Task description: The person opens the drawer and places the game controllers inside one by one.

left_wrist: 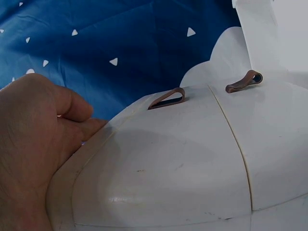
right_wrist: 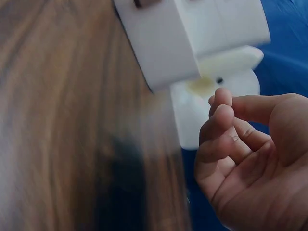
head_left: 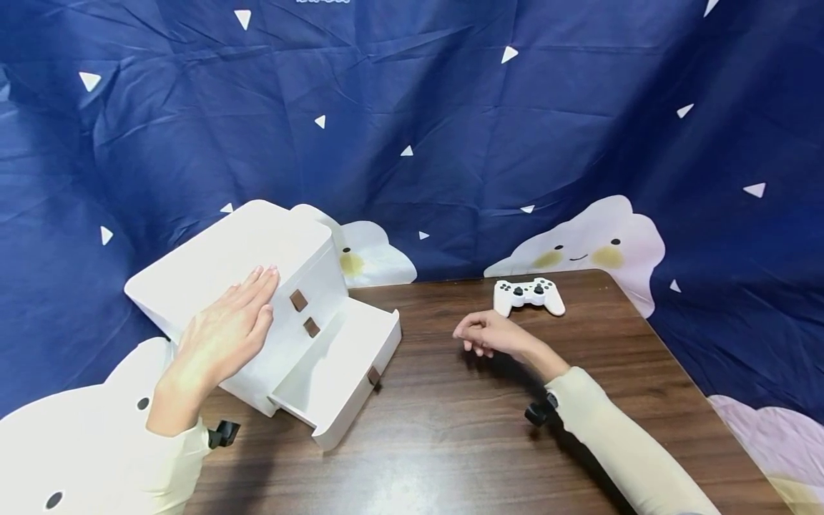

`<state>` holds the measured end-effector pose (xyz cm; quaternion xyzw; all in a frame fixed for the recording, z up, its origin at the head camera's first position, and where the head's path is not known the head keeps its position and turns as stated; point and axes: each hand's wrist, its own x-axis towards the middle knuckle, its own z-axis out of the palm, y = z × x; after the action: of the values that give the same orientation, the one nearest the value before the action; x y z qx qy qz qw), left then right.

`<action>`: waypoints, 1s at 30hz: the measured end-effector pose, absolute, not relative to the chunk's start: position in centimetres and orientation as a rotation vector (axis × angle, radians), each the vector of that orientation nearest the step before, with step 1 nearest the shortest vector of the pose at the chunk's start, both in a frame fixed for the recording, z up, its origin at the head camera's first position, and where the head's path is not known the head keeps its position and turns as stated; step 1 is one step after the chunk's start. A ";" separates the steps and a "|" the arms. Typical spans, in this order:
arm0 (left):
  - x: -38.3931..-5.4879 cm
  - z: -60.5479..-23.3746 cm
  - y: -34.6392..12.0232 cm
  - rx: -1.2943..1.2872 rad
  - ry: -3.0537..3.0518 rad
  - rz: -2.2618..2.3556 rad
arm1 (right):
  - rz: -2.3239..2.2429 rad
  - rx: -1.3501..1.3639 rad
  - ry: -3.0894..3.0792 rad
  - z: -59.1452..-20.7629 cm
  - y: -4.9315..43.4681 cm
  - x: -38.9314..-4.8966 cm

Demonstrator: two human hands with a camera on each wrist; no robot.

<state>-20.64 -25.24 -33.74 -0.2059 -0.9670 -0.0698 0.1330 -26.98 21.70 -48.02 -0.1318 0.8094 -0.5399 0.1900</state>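
Observation:
A white drawer cabinet (head_left: 238, 243) stands at the left of the table, with its bottom drawer (head_left: 335, 365) pulled out. The visible part of that drawer's inside is bare white. My left hand (head_left: 228, 325) lies flat on the cabinet's top, fingers straight. Brown loop tabs (left_wrist: 168, 98) mark the upper drawers, which are closed. Over the table, right of the drawer, hovers my right hand (head_left: 492, 335) with loosely bent fingers (right_wrist: 216, 125) and nothing between them. Just behind it lies a white game controller (head_left: 529, 295), touched by neither hand as far as I can see.
The brown wooden table (head_left: 450, 422) ends at a back edge against a dark blue cloth (head_left: 438, 93) printed with clouds and white triangles. Its right edge slants down past the controller. A small black device (head_left: 541, 411) is worn at each wrist.

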 end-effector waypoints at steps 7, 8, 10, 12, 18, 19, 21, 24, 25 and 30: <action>-20.7 -33.8 -25.0 -0.593 -2.813 -0.205 | -1.638 -0.275 2.301 -46.9 26.6 -28.3; -20.7 -33.8 -25.0 -0.594 -2.813 -0.208 | -1.651 -0.264 2.310 -46.9 27.3 -28.5; -20.7 -33.8 -25.0 -0.593 -2.812 -0.205 | -1.689 -0.232 2.311 -46.7 28.7 -29.0; -20.7 -33.8 -25.0 -0.590 -2.809 -0.201 | -1.743 -0.183 2.298 -46.6 30.1 -29.5; -20.7 -33.9 -25.1 -0.585 -2.809 -0.200 | -1.834 -0.171 2.323 -46.1 34.3 -30.5; -20.7 -33.9 -25.1 -0.585 -2.811 -0.201 | -1.834 -0.182 2.339 -46.0 34.9 -30.6; -20.7 -34.0 -25.1 -0.582 -2.811 -0.202 | -1.852 -0.180 2.348 -45.8 36.0 -30.9; -20.7 -34.0 -25.1 -0.577 -2.811 -0.200 | -1.854 -0.155 2.369 -45.8 37.4 -31.4; -20.7 -34.0 -25.1 -0.576 -2.810 -0.198 | -1.834 -0.146 2.393 -45.8 37.8 -31.7; -20.7 -34.0 -25.1 -0.576 -2.801 -0.194 | -1.554 -0.044 2.646 -45.6 39.1 -32.7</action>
<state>-20.74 -25.13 -33.95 -0.1992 -0.9680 -0.0669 0.1372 -32.65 39.13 -45.59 -0.0142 0.8616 -0.5061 0.0363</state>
